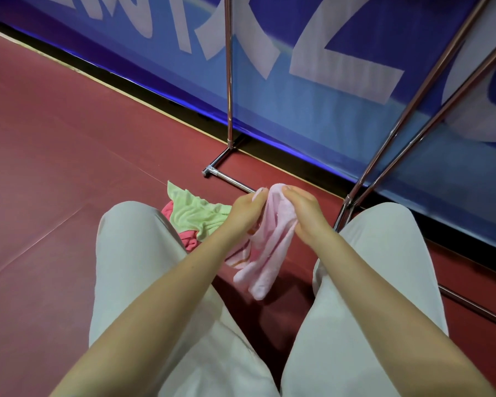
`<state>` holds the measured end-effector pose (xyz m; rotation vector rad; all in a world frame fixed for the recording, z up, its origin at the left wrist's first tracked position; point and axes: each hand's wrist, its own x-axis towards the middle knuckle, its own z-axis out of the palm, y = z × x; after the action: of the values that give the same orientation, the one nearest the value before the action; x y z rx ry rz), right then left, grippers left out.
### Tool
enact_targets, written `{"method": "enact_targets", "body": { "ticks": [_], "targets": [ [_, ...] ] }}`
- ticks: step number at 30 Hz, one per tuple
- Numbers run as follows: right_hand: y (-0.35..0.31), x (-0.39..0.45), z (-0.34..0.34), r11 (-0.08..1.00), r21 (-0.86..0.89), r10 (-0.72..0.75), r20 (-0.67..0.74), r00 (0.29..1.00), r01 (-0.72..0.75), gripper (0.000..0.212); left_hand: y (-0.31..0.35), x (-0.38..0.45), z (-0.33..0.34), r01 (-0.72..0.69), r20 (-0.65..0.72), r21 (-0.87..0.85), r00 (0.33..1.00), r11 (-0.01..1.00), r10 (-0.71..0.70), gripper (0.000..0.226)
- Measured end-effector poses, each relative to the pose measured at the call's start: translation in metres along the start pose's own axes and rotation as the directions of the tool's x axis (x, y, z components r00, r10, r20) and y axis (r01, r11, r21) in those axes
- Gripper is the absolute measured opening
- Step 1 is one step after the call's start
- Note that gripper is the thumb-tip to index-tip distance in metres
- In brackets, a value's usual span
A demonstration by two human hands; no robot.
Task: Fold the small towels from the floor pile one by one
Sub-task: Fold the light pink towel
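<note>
A pale pink towel (269,247) hangs bunched between my knees, above the red floor. My left hand (245,209) pinches its upper left edge. My right hand (304,209) grips its top right part, close beside the left hand. The towel's lower end droops with an orange-striped border showing. On the floor to the left lies the pile: a light green towel (196,212) on top of a bright pink towel (188,240), partly hidden behind my left leg and forearm.
My legs in light grey trousers (132,267) fill the lower frame. A chrome rack base (226,176) and slanted chrome poles (398,133) stand ahead and to the right. A blue banner wall (312,96) runs behind them. Red floor (55,167) stretches to the left.
</note>
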<state>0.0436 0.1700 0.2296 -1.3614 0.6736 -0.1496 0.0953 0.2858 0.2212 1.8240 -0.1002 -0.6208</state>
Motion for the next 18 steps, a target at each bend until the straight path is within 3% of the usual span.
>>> {"method": "enact_targets", "body": {
  "ticks": [4, 7, 10, 14, 16, 18],
  "targets": [
    [0.004, 0.001, -0.002, 1.0, 0.02, -0.011, -0.101, 0.995, 0.013, 0.023, -0.004, -0.003, 0.0, -0.089, 0.06, 0.006, 0.994, 0.996, 0.088, 0.039],
    [0.005, 0.002, -0.004, 0.987, -0.148, -0.075, -0.089, 0.993, 0.061, 0.022, -0.004, -0.008, -0.005, -0.191, 0.102, -0.015, 0.976, 0.981, 0.192, 0.033],
    [0.004, 0.004, -0.005, 0.969, -0.234, -0.104, -0.104, 0.989, 0.077, 0.013, -0.008, -0.006, -0.009, -0.217, 0.042, 0.005, 0.975, 0.976, 0.217, 0.02],
    [0.007, 0.003, -0.004, 0.917, -0.364, -0.169, 0.013, 0.985, 0.162, 0.015, -0.01, -0.008, -0.018, -0.216, -0.061, -0.052, 0.975, 0.975, 0.212, 0.012],
    [0.013, 0.001, -0.002, 0.864, -0.442, -0.198, 0.141, 0.97, 0.24, 0.015, -0.012, -0.009, -0.027, -0.209, -0.092, -0.089, 0.975, 0.974, 0.201, 0.013],
    [0.022, -0.002, 0.001, 0.816, -0.479, -0.218, 0.263, 0.94, 0.323, 0.028, -0.014, -0.01, -0.033, -0.189, -0.102, -0.114, 0.979, 0.975, 0.178, 0.015]
  ]
}}
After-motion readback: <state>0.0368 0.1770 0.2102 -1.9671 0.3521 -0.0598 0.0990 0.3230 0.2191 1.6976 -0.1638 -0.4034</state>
